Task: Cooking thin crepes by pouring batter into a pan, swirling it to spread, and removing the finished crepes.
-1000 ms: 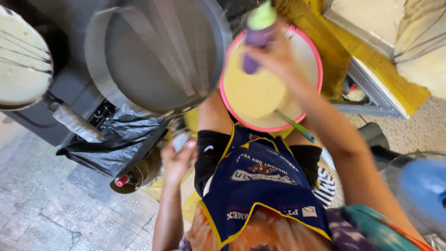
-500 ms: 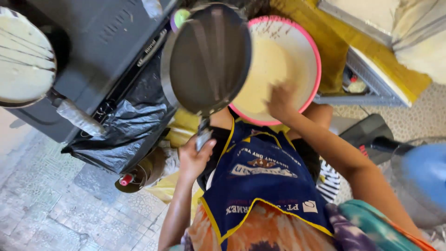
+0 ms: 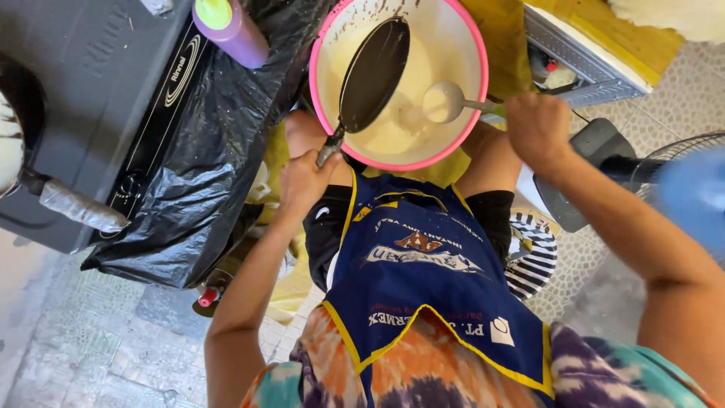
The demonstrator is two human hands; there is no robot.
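A dark pan (image 3: 374, 74) is gripped by the left hand (image 3: 308, 180) above the pink-rimmed bowl (image 3: 474, 113), a ladle (image 3: 447, 101) clasped by the right hand (image 3: 538, 128); batter could be spilled if the pan is tilted beyond the bowl

The person wore a navy blue apron (image 3: 423, 272) edged with yellow piping and printed with pale lettering and an emblem, over a tie-dye shirt (image 3: 423, 370) of orange, purple and teal, with black shorts (image 3: 328, 227). Both arms were bare.

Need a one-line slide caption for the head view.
Left hand tilts a dark pan over a pink-rimmed batter bowl; right hand holds a ladle.
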